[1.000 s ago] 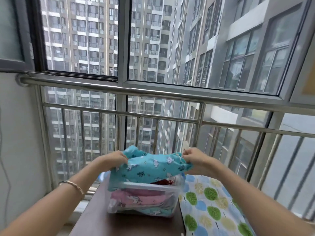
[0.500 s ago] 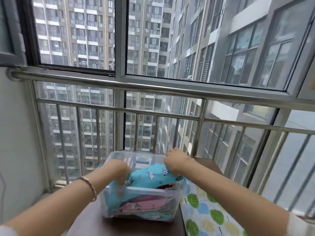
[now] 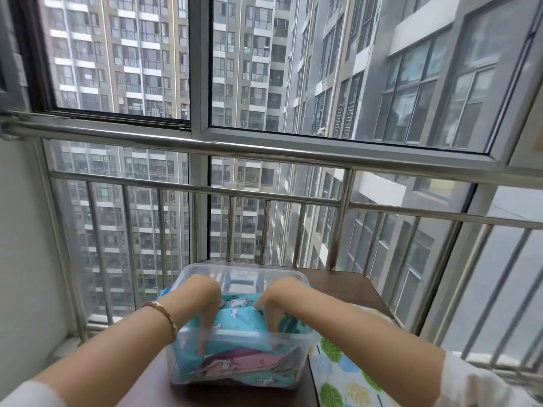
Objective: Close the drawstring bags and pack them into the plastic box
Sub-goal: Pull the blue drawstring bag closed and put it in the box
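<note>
A clear plastic box (image 3: 244, 270) stands on a small brown table. A teal drawstring bag (image 3: 239, 314) with a unicorn print lies on top inside it, over a pink printed bag (image 3: 252, 361) and more teal fabric at the bottom. Both hands are inside the box. My left hand (image 3: 202, 301) points its fingers down along the bag's left side, reaching deep behind the front wall. My right hand (image 3: 279, 301) presses its fingers down at the bag's right edge. The bag's cord and mouth are hidden.
The brown table (image 3: 346, 286) stands against a steel balcony railing (image 3: 264, 148) and window. A cloth with green and blue leaf prints (image 3: 338, 374) lies on the table right of the box. A white wall (image 3: 20, 259) is at the left.
The teal bag was held by its two ends above the box. It has gone down into the box, and both hands now push its sides in.
</note>
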The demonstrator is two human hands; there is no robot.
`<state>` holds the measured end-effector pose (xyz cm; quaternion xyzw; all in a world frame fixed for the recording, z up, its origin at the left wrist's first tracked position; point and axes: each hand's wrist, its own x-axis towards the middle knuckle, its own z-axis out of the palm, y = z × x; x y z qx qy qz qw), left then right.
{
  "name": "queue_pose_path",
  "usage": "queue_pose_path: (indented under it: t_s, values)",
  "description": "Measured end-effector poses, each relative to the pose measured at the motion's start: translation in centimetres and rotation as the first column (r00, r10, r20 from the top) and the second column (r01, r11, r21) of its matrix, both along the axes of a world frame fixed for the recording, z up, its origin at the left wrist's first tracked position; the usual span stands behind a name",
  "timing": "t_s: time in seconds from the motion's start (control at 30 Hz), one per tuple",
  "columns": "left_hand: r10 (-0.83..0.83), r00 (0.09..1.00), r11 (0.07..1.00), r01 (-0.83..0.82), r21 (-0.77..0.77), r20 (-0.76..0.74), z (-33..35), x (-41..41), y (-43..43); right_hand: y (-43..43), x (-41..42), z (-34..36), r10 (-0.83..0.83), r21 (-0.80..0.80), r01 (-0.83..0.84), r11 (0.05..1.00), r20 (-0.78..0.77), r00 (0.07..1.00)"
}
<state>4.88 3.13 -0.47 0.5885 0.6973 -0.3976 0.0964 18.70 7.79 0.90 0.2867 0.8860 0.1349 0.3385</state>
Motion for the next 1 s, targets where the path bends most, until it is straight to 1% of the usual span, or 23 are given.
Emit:
queue_pose_path:
  t_s: [0.03,0.1,0.13,0.2,0.3,0.37,0.43,0.53,0.57,0.6,0.63,0.67,0.7,0.73,0.77,0.8,0.83,0.87,0.93,1.0]
  values:
    - [0.052,0.998,0.998,-0.051,-0.035,0.047,0.1,-0.3,0.3,0.6,0.0,-0.9,-0.040,-0.066,0.040,0.997,-0.007,0.999]
    - [0.101,0.989,0.994,-0.097,-0.043,0.112,-0.3,-0.8,0.7,1.6,0.5,-2.4,-0.118,-0.155,0.113,0.982,-0.029,0.993]
    - [0.081,0.991,0.997,-0.079,-0.025,0.110,-0.7,-1.1,0.6,1.9,0.9,-3.0,-0.157,-0.183,0.145,0.972,-0.053,0.986]
    - [-0.019,0.998,1.000,0.017,0.022,0.054,-1.6,-1.4,0.2,2.4,1.3,-4.0,-0.215,-0.231,0.193,0.954,-0.073,0.974]
    - [-0.154,0.988,0.977,0.152,0.152,0.006,-3.0,-0.9,-0.8,2.7,1.3,-4.8,-0.224,-0.248,0.199,0.948,-0.077,0.971]
    - [-0.177,0.984,0.960,0.169,0.222,0.015,-3.6,-0.4,-1.4,2.6,1.2,-4.9,-0.205,-0.230,0.182,0.956,-0.076,0.976]
    - [-0.172,0.985,0.957,0.165,0.239,0.007,-3.9,-0.2,-1.7,2.4,0.9,-5.1,-0.211,-0.237,0.190,0.953,-0.067,0.975]
    - [-0.168,0.985,0.968,0.173,0.183,-0.044,-2.4,0.2,-1.8,2.4,0.8,-3.7,-0.217,-0.262,0.201,0.944,-0.034,0.975]
    - [-0.131,0.991,0.979,0.133,0.155,-0.021,-1.7,0.3,-1.5,2.5,0.9,-2.7,-0.232,-0.296,0.207,0.932,-0.049,0.972]
    - [-0.073,0.997,0.990,0.069,0.121,0.037,-1.0,0.3,-1.2,2.4,0.9,-1.3,-0.273,-0.347,0.226,0.910,-0.093,0.957]
    - [-0.016,0.992,0.994,0.003,0.107,0.125,-0.2,0.3,-0.8,2.2,0.9,0.0,-0.319,-0.397,0.236,0.887,-0.156,0.935]
    - [0.032,0.971,0.990,-0.063,0.124,0.239,0.6,0.4,-0.5,2.0,0.8,1.1,-0.340,-0.409,0.227,0.884,-0.226,0.913]
    - [0.057,0.937,0.980,-0.119,0.159,0.346,1.1,0.6,-0.3,1.9,0.8,1.8,-0.341,-0.390,0.216,0.895,-0.288,0.895]
    - [0.058,0.904,0.965,-0.159,0.207,0.423,1.4,1.0,-0.3,1.8,0.9,2.0,-0.333,-0.348,0.215,0.913,-0.329,0.883]
    - [0.040,0.891,0.951,-0.173,0.257,0.453,1.1,1.2,-0.3,1.8,0.8,1.6,-0.335,-0.302,0.236,0.924,-0.335,0.881]
    - [0.028,0.899,0.943,-0.169,0.288,0.437,0.6,1.5,-0.4,1.5,0.9,1.1,-0.339,-0.265,0.265,0.927,-0.287,0.896]
    - [0.037,0.920,0.945,-0.159,0.285,0.391,-0.1,1.6,-0.6,0.9,1.0,0.4,-0.332,-0.233,0.284,0.930,-0.203,0.921]
    - [0.059,0.940,0.960,-0.146,0.239,0.335,-0.8,1.7,-0.8,0.4,1.1,-0.2,-0.308,-0.200,0.281,0.939,-0.123,0.943]
    - [0.106,0.971,0.988,-0.128,0.088,0.214,-1.6,1.9,-1.3,-0.3,1.3,-1.3,-0.275,-0.153,0.264,0.952,-0.053,0.960]
    - [0.104,0.976,0.994,-0.111,0.025,0.192,-1.2,1.8,-1.8,-0.3,1.6,-1.1,-0.283,-0.190,0.275,0.942,-0.014,0.959]
